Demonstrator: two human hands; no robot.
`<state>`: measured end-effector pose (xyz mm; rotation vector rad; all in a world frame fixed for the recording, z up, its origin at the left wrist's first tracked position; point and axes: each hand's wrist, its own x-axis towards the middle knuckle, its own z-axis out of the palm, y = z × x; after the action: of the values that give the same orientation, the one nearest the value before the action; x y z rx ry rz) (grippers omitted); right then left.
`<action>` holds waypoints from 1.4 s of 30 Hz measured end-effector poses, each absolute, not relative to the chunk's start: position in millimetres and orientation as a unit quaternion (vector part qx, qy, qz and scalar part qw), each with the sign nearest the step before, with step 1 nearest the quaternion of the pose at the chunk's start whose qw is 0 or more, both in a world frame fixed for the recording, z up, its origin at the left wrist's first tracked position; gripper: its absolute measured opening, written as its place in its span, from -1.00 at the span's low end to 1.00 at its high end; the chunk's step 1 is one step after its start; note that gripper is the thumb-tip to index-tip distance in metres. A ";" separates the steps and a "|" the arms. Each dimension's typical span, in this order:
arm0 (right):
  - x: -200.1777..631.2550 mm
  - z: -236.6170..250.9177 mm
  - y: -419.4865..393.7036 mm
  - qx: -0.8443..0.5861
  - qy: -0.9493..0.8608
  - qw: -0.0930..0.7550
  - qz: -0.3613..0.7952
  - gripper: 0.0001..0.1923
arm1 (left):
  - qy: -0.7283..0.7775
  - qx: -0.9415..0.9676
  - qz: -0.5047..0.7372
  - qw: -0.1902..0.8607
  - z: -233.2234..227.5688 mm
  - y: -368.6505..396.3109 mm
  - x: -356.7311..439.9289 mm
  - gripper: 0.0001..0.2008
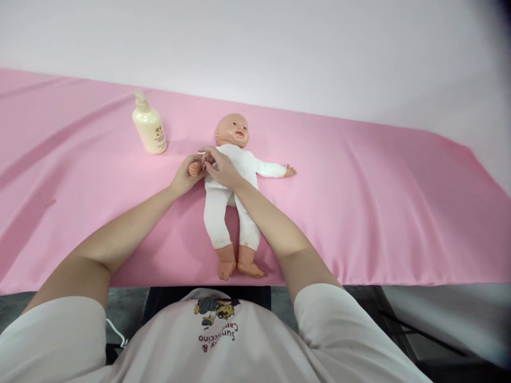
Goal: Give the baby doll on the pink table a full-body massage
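Observation:
A baby doll in a white long-sleeved top and white trousers lies on its back, head away from me and bare feet nearest me. My left hand is closed around the doll's forearm on the left side, and the doll's small fist pokes out by my fingers. From the other side, my right hand grips the same arm, thumb and fingers pinched near the sleeve; my fingers partly hide that spot. The doll's other arm stretches out to the right, its hand spread.
A cream pump bottle stands upright to the left of the doll. Pink cloth with folds covers the table, whose front edge is close to my body. Behind it rises a white backdrop. A metal frame shows under the table at right.

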<state>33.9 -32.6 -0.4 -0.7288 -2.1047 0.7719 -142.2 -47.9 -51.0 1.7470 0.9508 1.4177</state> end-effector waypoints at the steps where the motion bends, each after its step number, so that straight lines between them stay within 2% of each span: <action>1: 33.8 -0.6 -32.4 -0.284 -0.826 0.381 0.304 -0.55 | 0.359 0.678 0.547 0.335 -48.8 -48.8 -142.2 -0.50; 8: 32.5 -3.9 -29.4 -0.283 -0.833 0.371 0.296 -0.56 | 0.382 0.672 0.570 0.279 -59.7 -42.5 -145.9 -0.54; 16: 31.8 -4.9 -28.6 -0.293 -0.841 0.359 0.280 -0.54 | 0.389 0.631 0.597 0.307 -60.5 -41.8 -144.3 -0.51; 21: 30.6 -3.2 -30.1 -0.299 -0.842 0.352 0.280 -0.60 | 0.399 0.650 0.592 0.261 -60.3 -34.9 -150.3 -0.62; 32: 31.7 -0.6 -33.5 -0.288 -0.845 0.332 0.305 -0.60 | 0.385 0.555 0.614 0.410 -55.5 -43.7 -147.1 -0.68; 42: 33.4 0.5 -34.7 -0.294 -0.843 0.303 0.333 -0.58 | 0.369 0.579 0.620 0.381 -62.0 -36.5 -151.0 -0.62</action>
<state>33.4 -34.7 0.5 -0.7796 -2.2339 0.8838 -151.0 -36.5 -62.0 1.4769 0.9414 1.5824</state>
